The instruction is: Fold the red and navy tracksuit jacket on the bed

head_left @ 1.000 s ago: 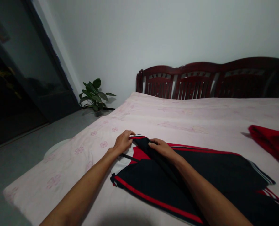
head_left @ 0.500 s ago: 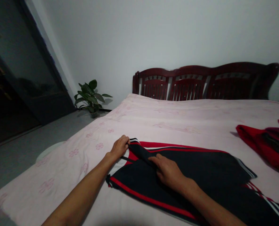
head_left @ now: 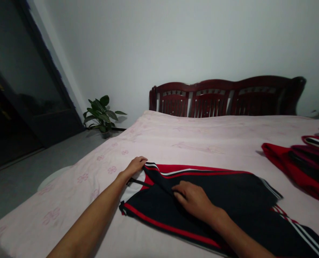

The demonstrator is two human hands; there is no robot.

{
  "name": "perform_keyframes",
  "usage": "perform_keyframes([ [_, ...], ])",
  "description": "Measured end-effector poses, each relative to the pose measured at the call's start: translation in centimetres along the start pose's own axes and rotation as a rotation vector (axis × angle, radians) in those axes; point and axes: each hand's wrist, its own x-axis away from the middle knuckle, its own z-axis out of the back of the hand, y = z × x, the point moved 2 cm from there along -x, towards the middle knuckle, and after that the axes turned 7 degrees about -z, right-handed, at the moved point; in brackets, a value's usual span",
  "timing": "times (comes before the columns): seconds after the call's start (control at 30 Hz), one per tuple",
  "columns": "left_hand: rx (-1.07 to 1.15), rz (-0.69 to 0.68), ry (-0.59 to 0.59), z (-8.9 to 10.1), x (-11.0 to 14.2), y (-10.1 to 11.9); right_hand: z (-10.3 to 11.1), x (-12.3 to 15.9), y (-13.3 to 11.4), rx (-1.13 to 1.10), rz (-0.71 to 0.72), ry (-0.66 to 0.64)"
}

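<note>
A dark sports jacket (head_left: pixel 215 193) with red panels and red and white stripes lies on the bed. Its white lining (head_left: pixel 134 186), crossed by a dark strip, shows at the left end. My left hand (head_left: pixel 134 167) holds the far left corner of the jacket, its fingers closed on the striped edge. Over the middle of the cloth is my right hand (head_left: pixel 191 199), with thumb and fingers drawn together on the dark fabric. The right forearm covers part of the jacket's near side.
A pink flowered sheet (head_left: pixel 95 200) covers the bed. Folded red and dark clothes (head_left: pixel 285 165) are stacked at the right. Behind the bed stands a dark wooden bench back (head_left: pixel 210 86) against the wall. A potted plant (head_left: pixel 103 114) stands on the floor at the left, near a dark door (head_left: pixel 52 107).
The camera view has shifted slightly, bringing more of the stacked clothes into sight. My right hand's fingers have curled in more. My left hand remains at the jacket's corner.
</note>
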Motion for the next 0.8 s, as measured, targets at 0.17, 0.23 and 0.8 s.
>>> perform_keyframes([
  [0.17, 0.038, 0.069, 0.095, -1.2, -0.6, 0.0, 1.6, -3.9, 2.7, 0.167, -0.124, 0.267],
  [0.23, 0.030, 0.106, 0.145, -1.4, -0.8, -0.3, 1.5, -5.4, 3.5, 0.233, -0.175, 0.209],
  [0.8, -0.328, -0.009, 0.111, -0.7, 0.6, 2.0, -0.4, -4.5, 8.0, 0.273, -0.380, 0.289],
])
